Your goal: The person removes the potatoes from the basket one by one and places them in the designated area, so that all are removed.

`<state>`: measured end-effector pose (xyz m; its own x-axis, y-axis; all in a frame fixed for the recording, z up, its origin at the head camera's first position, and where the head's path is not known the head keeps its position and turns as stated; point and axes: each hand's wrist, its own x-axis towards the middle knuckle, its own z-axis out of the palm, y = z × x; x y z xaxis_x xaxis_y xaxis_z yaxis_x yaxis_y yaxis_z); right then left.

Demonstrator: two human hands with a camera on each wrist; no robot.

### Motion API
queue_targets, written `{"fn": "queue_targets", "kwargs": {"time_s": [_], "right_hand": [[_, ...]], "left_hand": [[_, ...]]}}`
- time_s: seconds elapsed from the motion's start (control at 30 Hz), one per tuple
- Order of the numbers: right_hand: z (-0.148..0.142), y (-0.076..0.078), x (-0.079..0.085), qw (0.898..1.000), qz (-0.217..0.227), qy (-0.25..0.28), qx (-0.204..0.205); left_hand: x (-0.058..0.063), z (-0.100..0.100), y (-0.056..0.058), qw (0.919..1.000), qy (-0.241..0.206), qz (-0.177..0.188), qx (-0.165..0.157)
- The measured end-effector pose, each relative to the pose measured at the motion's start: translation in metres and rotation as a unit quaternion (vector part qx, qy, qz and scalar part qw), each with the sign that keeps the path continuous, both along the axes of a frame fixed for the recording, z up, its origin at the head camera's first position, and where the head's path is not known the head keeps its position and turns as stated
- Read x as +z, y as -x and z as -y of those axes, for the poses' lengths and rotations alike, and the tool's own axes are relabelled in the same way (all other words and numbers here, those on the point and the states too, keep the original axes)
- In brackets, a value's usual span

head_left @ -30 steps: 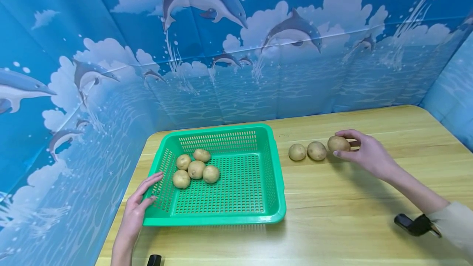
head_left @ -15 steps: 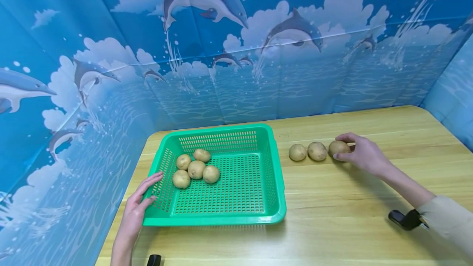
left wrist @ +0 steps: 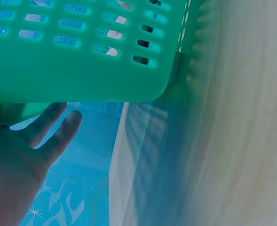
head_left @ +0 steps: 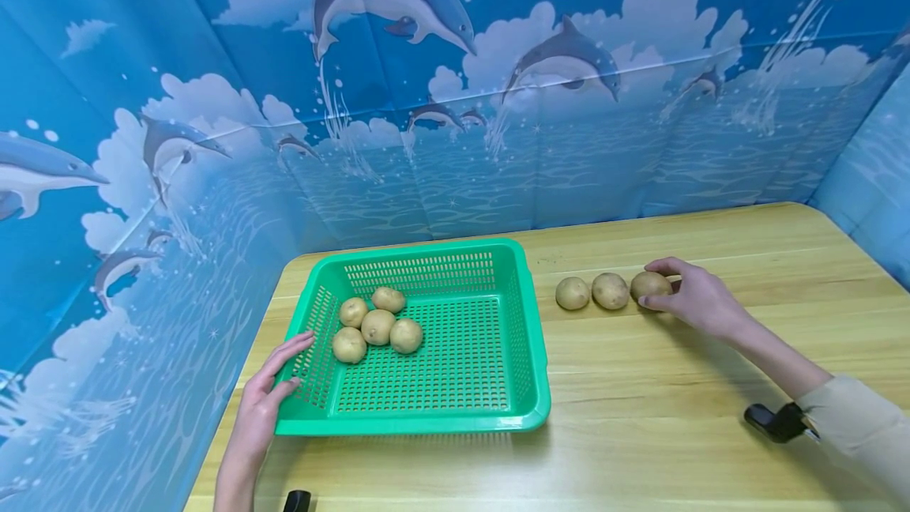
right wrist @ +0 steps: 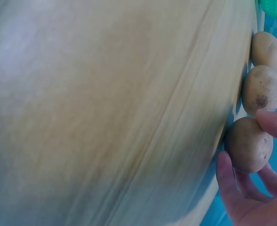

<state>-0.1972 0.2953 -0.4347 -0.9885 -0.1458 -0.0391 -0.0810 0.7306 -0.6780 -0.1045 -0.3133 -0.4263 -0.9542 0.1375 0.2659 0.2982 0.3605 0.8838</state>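
My left hand (head_left: 257,404) holds the left rim of a green perforated plastic basket (head_left: 412,423), index finger and thumb over the edge. In the left wrist view, two fingers (left wrist: 58,137) extend below the basket's rim, outside its wall. Several potatoes (head_left: 377,327) sit together in the basket's left part. To the right of the basket, my right hand (head_left: 700,297) grips a potato (head_left: 650,284) between thumb and fingers, low at the tabletop. It ends a row with two other potatoes, a middle one (head_left: 610,291) and a left one (head_left: 572,293). The right wrist view shows the gripped potato (right wrist: 249,145) close beside its neighbour.
A light wooden table (head_left: 611,433) carries everything. Behind and to the left hangs a blue curtain (head_left: 426,180) printed with dolphins. A black device (head_left: 778,422) is at the right sleeve; another black piece (head_left: 297,501) shows by the left wrist.
My right hand has lowered the potato to the table at the right end of the row. The left hand and basket have stayed put.
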Motion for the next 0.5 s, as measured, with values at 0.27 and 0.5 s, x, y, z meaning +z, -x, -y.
{"fn": "queue_targets", "kwargs": {"time_s": [0.27, 0.5], "right_hand": [[0.0005, 0.0001, 0.0007, 1.000, 0.010, 0.001, 0.008], [0.0003, 0.0003, 0.0002, 1.000, 0.010, -0.005, 0.011]], "left_hand": [[-0.0001, -0.0004, -0.0003, 1.0000, -0.003, 0.001, 0.003], [-0.0019, 0.0022, 0.0012, 1.0000, 0.002, -0.003, -0.001]]}}
